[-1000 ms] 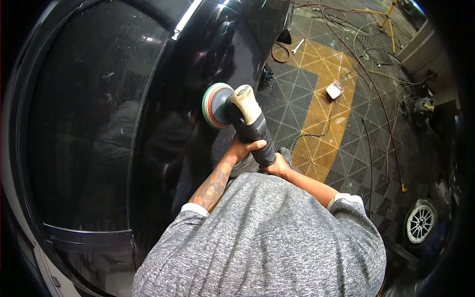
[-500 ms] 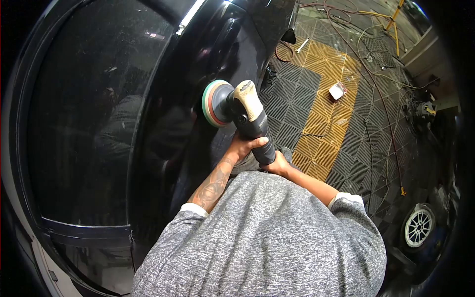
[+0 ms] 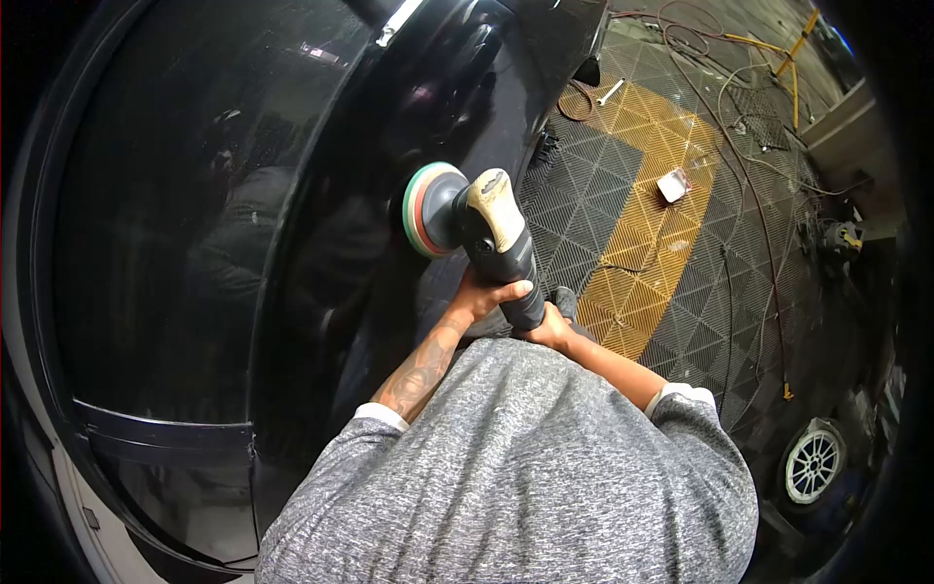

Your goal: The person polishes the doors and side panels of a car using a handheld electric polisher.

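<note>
A polishing machine (image 3: 504,255) with a black body and a worn tan head cover is held in both my hands. Its round pad (image 3: 425,209), edged in green, white and red, faces the glossy black car body panel (image 3: 341,234) on the left and appears to rest against it. My left hand (image 3: 484,295) wraps round the middle of the machine's body, thumb across the top. At the rear end of the body, my right hand (image 3: 552,327) is closed round the grip. The fingers under the machine are mostly hidden.
Dark and yellow floor tiles (image 3: 652,195) spread to the right. On them lie a wrench (image 3: 611,91), a small white container (image 3: 672,185) and long hoses (image 3: 759,209). A white-spoked wheel (image 3: 815,465) is at lower right. A yellow stand (image 3: 795,73) is at the far right.
The view has shifted slightly, so the floor items sit a little further right. The polishing machine and both hands appear a little lower and to the right, with the same hold.
</note>
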### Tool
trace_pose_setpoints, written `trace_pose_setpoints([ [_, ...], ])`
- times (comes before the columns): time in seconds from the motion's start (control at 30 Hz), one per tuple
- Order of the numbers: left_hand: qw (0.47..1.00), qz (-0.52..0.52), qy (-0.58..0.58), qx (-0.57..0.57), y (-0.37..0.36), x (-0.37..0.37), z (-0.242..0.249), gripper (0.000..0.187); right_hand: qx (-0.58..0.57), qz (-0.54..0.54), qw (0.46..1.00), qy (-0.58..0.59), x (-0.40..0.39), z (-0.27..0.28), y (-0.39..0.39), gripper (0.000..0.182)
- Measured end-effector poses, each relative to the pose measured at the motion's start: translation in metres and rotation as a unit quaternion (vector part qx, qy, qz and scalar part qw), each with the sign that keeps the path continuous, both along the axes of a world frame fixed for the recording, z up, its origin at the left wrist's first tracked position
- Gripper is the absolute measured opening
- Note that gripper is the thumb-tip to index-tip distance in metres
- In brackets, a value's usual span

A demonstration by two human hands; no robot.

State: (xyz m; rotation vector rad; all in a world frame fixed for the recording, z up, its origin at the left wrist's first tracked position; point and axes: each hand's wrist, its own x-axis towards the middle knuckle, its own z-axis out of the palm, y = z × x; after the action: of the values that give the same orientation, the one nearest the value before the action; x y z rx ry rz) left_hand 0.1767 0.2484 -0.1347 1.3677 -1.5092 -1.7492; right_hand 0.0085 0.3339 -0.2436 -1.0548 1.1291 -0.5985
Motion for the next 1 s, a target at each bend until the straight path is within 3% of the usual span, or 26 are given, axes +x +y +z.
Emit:
trace_pose_setpoints([
  [0.23,1.0,-0.003,0.007,-0.023,0.003,-0.001,0.002,0.08,-0.03,0.017,0.999,-0.017,-0.006,0.007,-0.004,0.053],
  [0.33,1.0,-0.007,0.002,-0.021,-0.001,0.004,-0.012,0.079,-0.031,-0.024,0.999,-0.034,0.001,0.005,-0.001,0.044],
  [0.43,1.0,-0.014,0.023,-0.006,-0.003,0.003,-0.014,0.082,-0.019,-0.016,0.999,-0.029,0.0,-0.001,-0.005,0.046],
  [0.53,0.996,0.01,0.03,-0.087,0.008,0.002,-0.003,0.089,-0.026,-0.002,0.998,-0.056,-0.011,-0.007,-0.011,0.057],
  [0.63,0.995,0.001,0.029,-0.094,0.007,0.001,-0.01,0.082,-0.064,-0.002,0.998,0.0,-0.014,-0.018,-0.015,0.058],
  [0.7,0.997,-0.003,0.003,-0.078,0.003,0.006,-0.014,0.081,-0.016,0.014,1.0,0.016,-0.011,-0.021,-0.014,0.064],
  [0.83,0.998,-0.007,0.0,-0.068,0.003,0.0,0.013,0.079,-0.019,-0.001,1.0,0.003,-0.016,0.024,-0.019,0.056],
  [0.87,0.996,0.02,0.044,-0.074,0.006,-0.001,0.013,0.082,-0.019,-0.001,1.0,0.002,-0.016,0.015,-0.02,0.056],
  [0.93,0.996,-0.002,0.033,-0.08,-0.001,0.002,0.003,0.086,-0.056,0.014,0.998,0.029,-0.016,-0.004,-0.023,0.05],
  [1.0,0.997,-0.015,0.003,-0.071,-0.001,0.003,0.005,0.093,-0.022,0.004,0.999,0.041,-0.018,-0.001,-0.021,0.047],
])
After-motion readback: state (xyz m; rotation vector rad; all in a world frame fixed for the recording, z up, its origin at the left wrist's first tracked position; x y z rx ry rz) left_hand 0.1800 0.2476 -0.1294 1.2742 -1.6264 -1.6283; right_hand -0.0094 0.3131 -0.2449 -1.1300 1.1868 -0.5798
